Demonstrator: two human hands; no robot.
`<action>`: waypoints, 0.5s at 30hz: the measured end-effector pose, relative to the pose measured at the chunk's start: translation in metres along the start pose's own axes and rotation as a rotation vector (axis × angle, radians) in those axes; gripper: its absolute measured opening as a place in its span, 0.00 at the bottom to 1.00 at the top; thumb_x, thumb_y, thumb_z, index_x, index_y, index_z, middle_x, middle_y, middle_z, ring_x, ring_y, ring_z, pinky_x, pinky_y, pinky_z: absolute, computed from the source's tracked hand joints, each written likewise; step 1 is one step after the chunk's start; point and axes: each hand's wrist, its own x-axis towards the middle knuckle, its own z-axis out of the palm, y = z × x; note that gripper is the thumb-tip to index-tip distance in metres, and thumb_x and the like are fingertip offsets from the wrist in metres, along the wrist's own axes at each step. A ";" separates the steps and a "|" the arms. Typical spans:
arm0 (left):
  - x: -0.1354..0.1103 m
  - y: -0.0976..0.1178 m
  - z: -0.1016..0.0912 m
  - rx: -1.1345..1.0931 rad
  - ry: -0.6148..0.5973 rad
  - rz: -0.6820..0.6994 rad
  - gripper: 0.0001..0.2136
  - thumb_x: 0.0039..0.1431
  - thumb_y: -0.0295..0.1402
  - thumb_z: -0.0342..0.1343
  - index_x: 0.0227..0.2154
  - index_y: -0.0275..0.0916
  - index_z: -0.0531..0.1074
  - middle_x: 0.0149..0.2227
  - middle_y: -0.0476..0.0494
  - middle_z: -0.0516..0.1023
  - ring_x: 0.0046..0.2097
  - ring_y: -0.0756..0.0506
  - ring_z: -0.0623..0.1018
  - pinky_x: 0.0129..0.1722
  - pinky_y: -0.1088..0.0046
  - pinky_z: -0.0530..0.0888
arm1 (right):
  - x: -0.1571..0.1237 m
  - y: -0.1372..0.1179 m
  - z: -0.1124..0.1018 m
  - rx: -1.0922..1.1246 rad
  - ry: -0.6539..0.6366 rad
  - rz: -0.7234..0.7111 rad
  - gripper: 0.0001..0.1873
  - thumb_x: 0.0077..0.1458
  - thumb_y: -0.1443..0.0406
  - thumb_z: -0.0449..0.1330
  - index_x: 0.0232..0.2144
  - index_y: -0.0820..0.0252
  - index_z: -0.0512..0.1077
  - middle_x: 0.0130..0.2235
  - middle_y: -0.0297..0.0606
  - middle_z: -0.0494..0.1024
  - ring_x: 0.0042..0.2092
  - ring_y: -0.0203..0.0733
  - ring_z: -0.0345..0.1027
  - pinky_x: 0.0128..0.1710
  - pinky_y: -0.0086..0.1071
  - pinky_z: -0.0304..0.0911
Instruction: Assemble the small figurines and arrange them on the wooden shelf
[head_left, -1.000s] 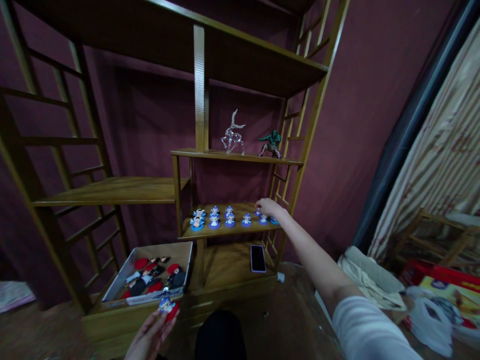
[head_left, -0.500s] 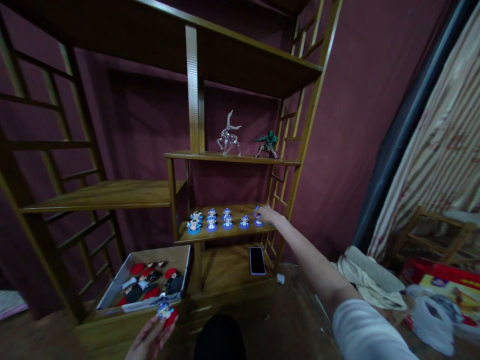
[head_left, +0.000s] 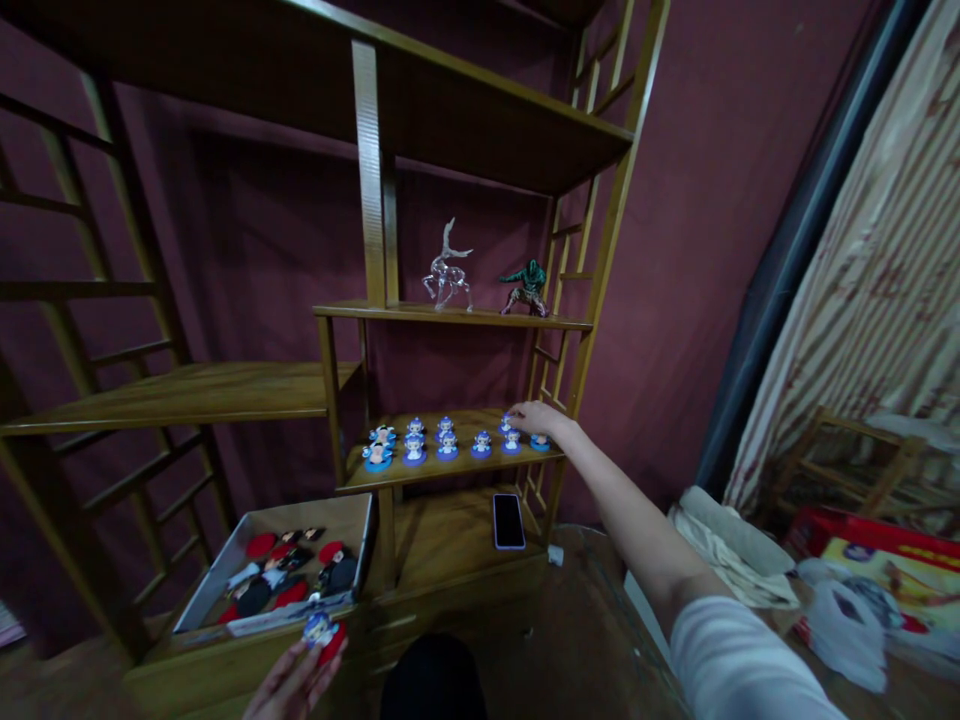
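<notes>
My right hand (head_left: 534, 416) reaches to the right end of a low wooden shelf (head_left: 450, 464), its fingers curled on a small blue-based figurine (head_left: 513, 421) at the back of the row. Several blue-based figurines (head_left: 448, 446) stand in two rows along that shelf. My left hand (head_left: 294, 680) is at the bottom edge, palm up, fingers around a small figurine on a red base (head_left: 322, 632). Just beyond it lies an open grey box (head_left: 358, 535) with several red and black figurine pieces inside.
A phone (head_left: 508, 520) lies flat on the bottom shelf. A clear glass deer (head_left: 445, 276) and a green figure (head_left: 527, 286) stand on the shelf above. Cloth (head_left: 731, 555), a white bag (head_left: 838, 620) and a red box (head_left: 892, 560) lie at the right by a striped curtain.
The view has drifted so the shelving sits further left. My right hand stays at the right end of the figurine rows, shifting slightly forward then back. My left hand keeps its figurine.
</notes>
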 end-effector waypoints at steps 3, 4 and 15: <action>-0.003 0.001 0.004 -0.008 0.011 -0.015 0.18 0.40 0.14 0.58 0.35 0.38 0.69 0.36 0.43 0.79 0.40 0.43 0.78 0.42 0.70 0.75 | -0.005 0.013 -0.007 -0.062 -0.009 0.082 0.19 0.52 0.60 0.53 0.47 0.54 0.69 0.48 0.42 0.74 0.49 0.44 0.67 0.43 0.29 0.60; -0.005 0.002 0.006 -0.010 0.019 -0.015 0.18 0.39 0.14 0.58 0.35 0.38 0.69 0.36 0.44 0.79 0.40 0.43 0.78 0.42 0.70 0.75 | -0.006 0.016 -0.006 -0.075 -0.029 0.097 0.19 0.50 0.61 0.55 0.46 0.56 0.70 0.47 0.43 0.75 0.47 0.44 0.68 0.42 0.29 0.61; 0.002 -0.003 0.000 0.000 -0.001 -0.016 0.18 0.41 0.16 0.59 0.36 0.37 0.69 0.40 0.41 0.78 0.44 0.40 0.77 0.41 0.67 0.76 | -0.009 0.028 0.021 -0.112 -0.129 0.113 0.21 0.44 0.73 0.58 0.43 0.56 0.73 0.45 0.44 0.76 0.45 0.45 0.70 0.40 0.28 0.62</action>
